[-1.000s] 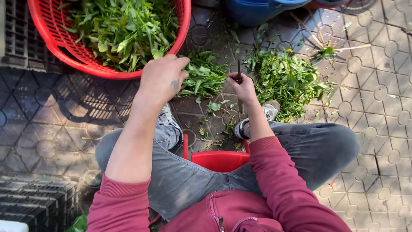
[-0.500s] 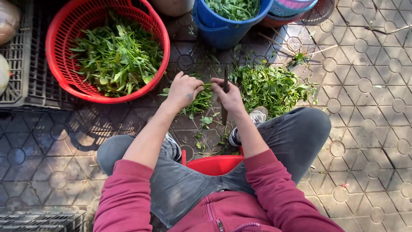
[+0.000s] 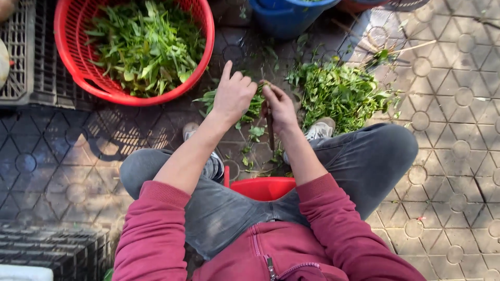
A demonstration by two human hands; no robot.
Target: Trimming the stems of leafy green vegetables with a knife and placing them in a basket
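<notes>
Between the person's knees, above the patterned paving floor (image 3: 458, 171), both hands meet over a small bunch of leafy greens (image 3: 250, 106). The left hand (image 3: 233, 93) is seen from the back, its fingers (image 3: 226, 70) curled narrowly down onto the greens, with the forefinger raised and pointing away from the body. The right hand (image 3: 281, 106) sits just beside it, touching or nearly touching at the fingertips; its fingers are closed around a thin dark tool (image 3: 270, 130), apparently a small knife, whose exposed end points back toward the body. Whether the right fingers also pinch a stem cannot be determined. The small bunch lies partly under the left hand, with loose leaves scattered on the floor below it. A larger heap of greens (image 3: 344, 96) lies on the floor just to the right of the right hand. A round red basket (image 3: 205, 57), filled with long-leaved greens, stands up and to the left of the left hand. A blue bucket (image 3: 284, 18) stands at the upper edge, beyond the hands. A red stool (image 3: 263, 187) shows between the thighs. The person wears grey trousers, a red zip jacket with the sleeves pushed up, and pale shoes (image 3: 320, 130). Dark plastic crates (image 3: 23, 62) occupy the left edge.
</notes>
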